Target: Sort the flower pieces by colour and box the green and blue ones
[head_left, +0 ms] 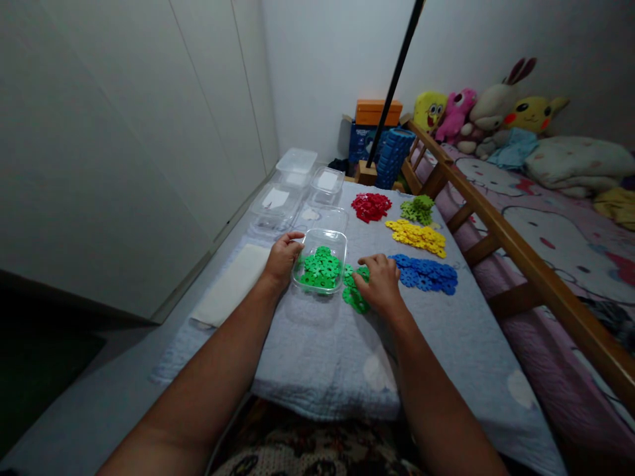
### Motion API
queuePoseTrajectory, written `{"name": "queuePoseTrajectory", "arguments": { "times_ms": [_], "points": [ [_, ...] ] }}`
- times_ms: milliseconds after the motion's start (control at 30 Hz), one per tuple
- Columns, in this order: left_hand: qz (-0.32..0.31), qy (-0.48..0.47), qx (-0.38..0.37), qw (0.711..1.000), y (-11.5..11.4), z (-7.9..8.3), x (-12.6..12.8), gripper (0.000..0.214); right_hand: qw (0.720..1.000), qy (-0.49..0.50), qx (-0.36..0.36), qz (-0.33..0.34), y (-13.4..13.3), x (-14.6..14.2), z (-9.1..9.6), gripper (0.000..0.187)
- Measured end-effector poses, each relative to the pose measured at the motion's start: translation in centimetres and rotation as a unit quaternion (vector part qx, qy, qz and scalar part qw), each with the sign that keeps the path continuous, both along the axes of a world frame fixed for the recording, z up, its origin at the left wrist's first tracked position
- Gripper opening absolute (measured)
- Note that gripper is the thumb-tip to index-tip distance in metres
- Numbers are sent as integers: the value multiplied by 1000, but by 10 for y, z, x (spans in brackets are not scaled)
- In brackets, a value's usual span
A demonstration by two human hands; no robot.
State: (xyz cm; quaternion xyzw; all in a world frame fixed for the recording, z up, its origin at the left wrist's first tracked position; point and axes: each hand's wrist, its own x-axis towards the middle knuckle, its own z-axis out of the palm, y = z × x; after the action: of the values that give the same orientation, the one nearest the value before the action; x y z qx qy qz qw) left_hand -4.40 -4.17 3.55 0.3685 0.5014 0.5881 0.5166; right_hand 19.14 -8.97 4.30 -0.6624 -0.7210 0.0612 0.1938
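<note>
My left hand (284, 261) grips the left wall of a clear plastic container (343, 248), which is tilted slightly towards me. Green snowflake-shaped building discs (321, 270) lie heaped inside it. Just right of the container, a small pile of the same green discs (356, 299) rests on the cloth. My right hand (381, 281) is over that pile, its fingers curved and apart, with thumb and forefinger at the discs. Its other fingers come close to a row of blue discs (429, 275).
Yellow discs (417, 238), red discs (371, 206) and lime-green discs (417, 209) lie in separate piles. Several clear containers (275, 198) stand at the back left. A folded cream cloth (233, 284) lies left. A wooden bed rail (486, 231) borders the table's right; a black pole (397, 79) rises behind.
</note>
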Motion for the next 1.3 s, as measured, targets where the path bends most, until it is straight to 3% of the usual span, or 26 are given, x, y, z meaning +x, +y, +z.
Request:
{"name": "queuePoseTrajectory", "arguments": {
  "times_ms": [133, 233, 800, 1033, 1300],
  "points": [
    [4, -5, -5, 1000, -1, 2, 1, 39, 994, -88, -63, 17, -3, 1, -1, 31],
    [6, -3, -10, 1000, -1, 3, 1, 38, 992, -101, -76, 26, -4, -1, -1, 27],
    [0, 4, -1, 1000, -1, 1, 0, 39, 997, 41, -30, 60, 4, 3, -7, 16],
    [1, 5, -2, 1000, -1, 2, 0, 39, 996, 39, -45, 62, 4, 4, -5, 9],
    [4, 11, -1, 1000, 0, 1, 0, 39, 995, 35, -51, 82, 3, 4, -5, 24]
  ]
}}
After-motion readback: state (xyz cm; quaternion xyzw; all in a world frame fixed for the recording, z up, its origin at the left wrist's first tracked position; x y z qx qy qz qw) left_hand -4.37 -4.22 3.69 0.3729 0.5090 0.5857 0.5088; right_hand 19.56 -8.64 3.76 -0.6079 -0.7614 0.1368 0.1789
